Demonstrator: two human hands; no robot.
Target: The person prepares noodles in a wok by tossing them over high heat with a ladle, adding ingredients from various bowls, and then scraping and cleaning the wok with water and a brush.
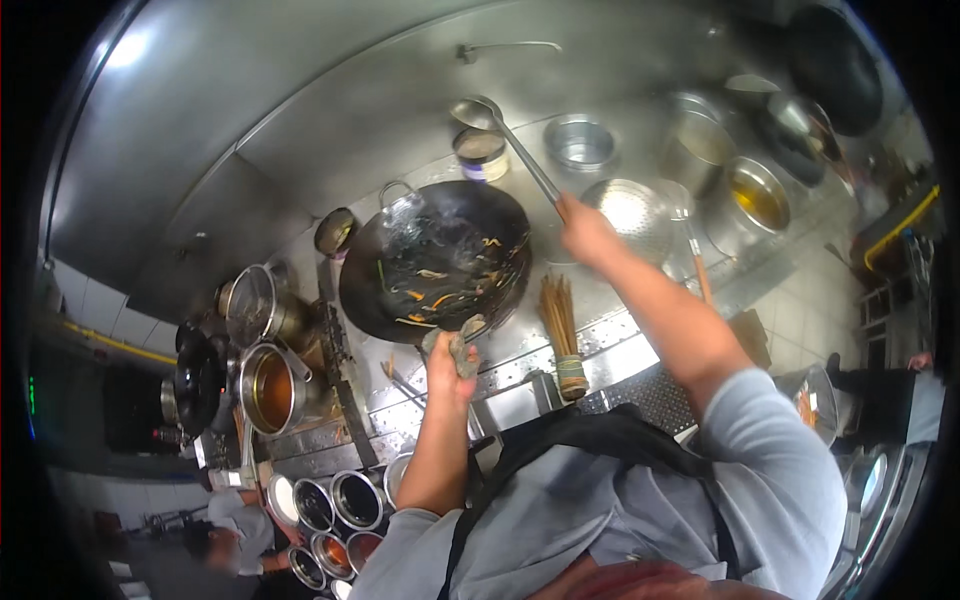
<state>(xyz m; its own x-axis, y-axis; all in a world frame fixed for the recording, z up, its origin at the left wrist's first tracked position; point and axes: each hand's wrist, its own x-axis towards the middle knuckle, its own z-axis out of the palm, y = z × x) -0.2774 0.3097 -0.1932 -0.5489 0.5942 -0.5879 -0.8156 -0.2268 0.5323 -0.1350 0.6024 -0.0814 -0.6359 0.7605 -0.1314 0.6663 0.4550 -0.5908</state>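
A black wok [375,300] stands on the steel range in front of me, with shreds of orange and pale food scattered in its dark, steaming bowl. My left hand [452,364] grips the wok's near edge through a folded grey cloth [466,365]. In my right hand [589,229] is the long handle of a steel ladle [477,112]. Its bowl hangs over or beside an open tin [481,154] behind the wok; I cannot tell whether they touch. A bamboo wok brush [566,337] lies right of the wok.
A perforated strainer [630,214], a steel pot [580,142] and a pot of yellow liquid [759,196] stand to the right. Leftward are a pot of amber liquid [271,391] and a mesh strainer [251,306]. Several seasoning containers [357,501] sit lower left, near another person [244,529].
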